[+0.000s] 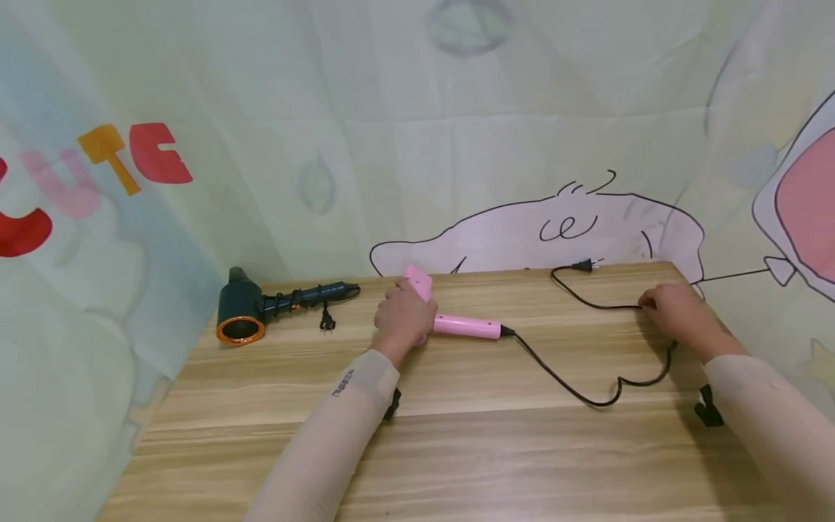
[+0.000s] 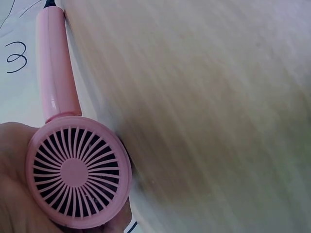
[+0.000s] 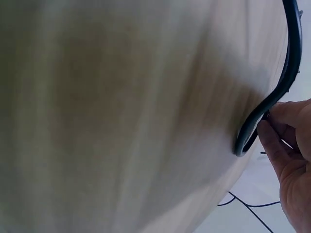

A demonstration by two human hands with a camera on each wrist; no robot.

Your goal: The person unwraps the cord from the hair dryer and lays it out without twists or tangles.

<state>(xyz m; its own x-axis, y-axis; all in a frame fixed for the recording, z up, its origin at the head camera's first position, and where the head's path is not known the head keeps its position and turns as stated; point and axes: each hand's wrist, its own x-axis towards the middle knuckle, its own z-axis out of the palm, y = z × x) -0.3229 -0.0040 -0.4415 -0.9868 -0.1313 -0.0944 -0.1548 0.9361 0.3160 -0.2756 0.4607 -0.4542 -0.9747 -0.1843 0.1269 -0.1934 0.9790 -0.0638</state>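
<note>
A pink hair dryer [image 1: 466,326] lies on the wooden table, its handle pointing right. My left hand [image 1: 406,315] grips its head from above; in the left wrist view the round slotted intake grille [image 2: 74,172] faces the camera, with my palm and fingers curled around the barrel. From the handle a black power cord [image 1: 561,384] curves across the table to my right hand [image 1: 681,319]. In the right wrist view, thumb and fingertips pinch that cord [image 3: 272,97] close above the tabletop. Its plug [image 1: 586,265] lies at the table's back edge.
A dark hair dryer [image 1: 240,308] with an orange rim stands at the left, its cord wound round the handle and its plug [image 1: 327,320] hanging free. Behind the wooden table [image 1: 470,457] is a printed cloth backdrop [image 1: 274,145].
</note>
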